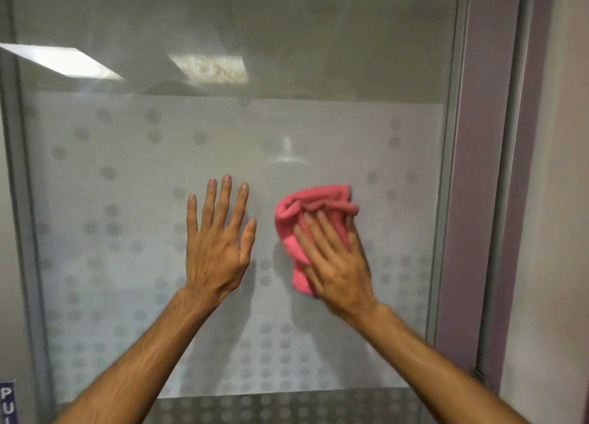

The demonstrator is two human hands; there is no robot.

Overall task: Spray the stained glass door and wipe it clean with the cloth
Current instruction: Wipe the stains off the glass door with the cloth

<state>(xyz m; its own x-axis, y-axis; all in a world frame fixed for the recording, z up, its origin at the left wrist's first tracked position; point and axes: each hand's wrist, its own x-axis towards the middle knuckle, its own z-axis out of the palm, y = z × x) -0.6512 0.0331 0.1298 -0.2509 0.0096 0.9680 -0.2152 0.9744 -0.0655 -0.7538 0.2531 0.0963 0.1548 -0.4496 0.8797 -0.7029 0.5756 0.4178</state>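
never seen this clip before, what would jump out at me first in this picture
The pink cloth stands out first, bunched under the right hand and pressed to the frosted, dotted band of the glass door, right of centre. Just to its left, the left hand lies spread flat on the glass, holding nothing. Above the band, the clear glass reflects ceiling lights.

Frosted, dotted glass door, upright, crumpled pink cloth pressed flat against it
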